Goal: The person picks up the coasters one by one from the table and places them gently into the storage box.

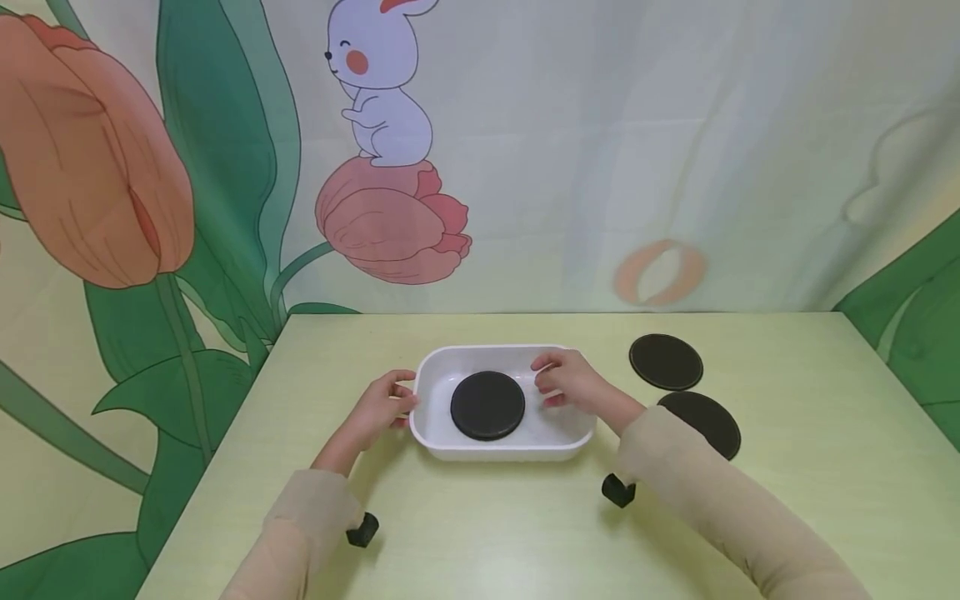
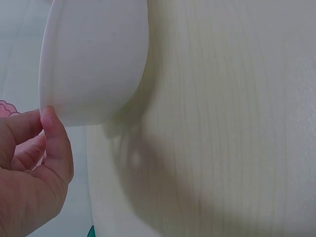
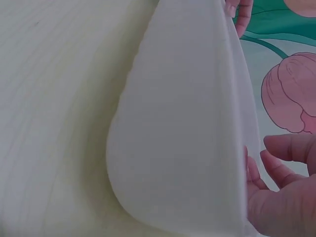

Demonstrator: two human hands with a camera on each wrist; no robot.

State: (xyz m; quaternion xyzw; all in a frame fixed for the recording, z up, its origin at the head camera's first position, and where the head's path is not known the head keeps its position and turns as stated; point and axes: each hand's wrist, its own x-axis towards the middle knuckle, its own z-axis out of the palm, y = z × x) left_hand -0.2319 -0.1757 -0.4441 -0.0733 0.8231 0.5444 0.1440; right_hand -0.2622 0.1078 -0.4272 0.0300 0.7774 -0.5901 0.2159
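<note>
A white rectangular basin (image 1: 498, 454) with rounded corners sits on the table, and a flat black disc (image 1: 487, 406) lies inside it on the floor. At the basin's left end my left hand (image 1: 381, 406) pinches the rim. The left wrist view shows the thumb (image 2: 56, 133) against the outer wall near the edge. My right hand (image 1: 573, 383) reaches over the right end, its loosely bent fingers inside the basin, to the right of the disc, with nothing held. In the right wrist view the near wall partly hides those fingers (image 3: 284, 170).
Two more black discs lie to the right of the basin, a far one (image 1: 666, 362) and a nearer one (image 1: 708, 421) partly covered by my right sleeve (image 1: 675, 454). A curtain with printed tulips and a rabbit (image 1: 390, 125) hangs behind the pale wooden table (image 1: 480, 533).
</note>
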